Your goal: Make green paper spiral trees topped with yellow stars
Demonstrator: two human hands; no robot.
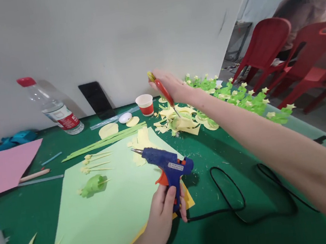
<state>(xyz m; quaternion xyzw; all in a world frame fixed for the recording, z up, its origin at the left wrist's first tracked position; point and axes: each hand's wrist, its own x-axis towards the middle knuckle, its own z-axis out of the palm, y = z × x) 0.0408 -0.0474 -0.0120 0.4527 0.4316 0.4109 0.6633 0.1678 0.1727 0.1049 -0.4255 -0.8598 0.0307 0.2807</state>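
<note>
My left hand point(165, 205) is wrapped round the handle of a blue hot glue gun point(163, 158), whose nozzle points left above the light green paper sheet point(104, 221). Farther back, my right hand point(173, 86) grips scissors point(165, 93) by their red and yellow handles. The metal tip slants down to a pile of yellow paper scraps point(189, 123). On the green sheet lie a rolled green paper piece point(93, 185) on a thin stick and several sticks point(98, 162) with small yellow tips. Yellow paper strips point(142, 136) lie just behind the nozzle.
Along the wall stand a water bottle point(62, 115), a leaning black phone point(97, 100) and a paper cup point(145, 105). Several green paper plants with yellow stars point(235, 98) fill the back right. A black cord point(240, 208) loops across the table. A person sits beyond red chairs point(263, 44).
</note>
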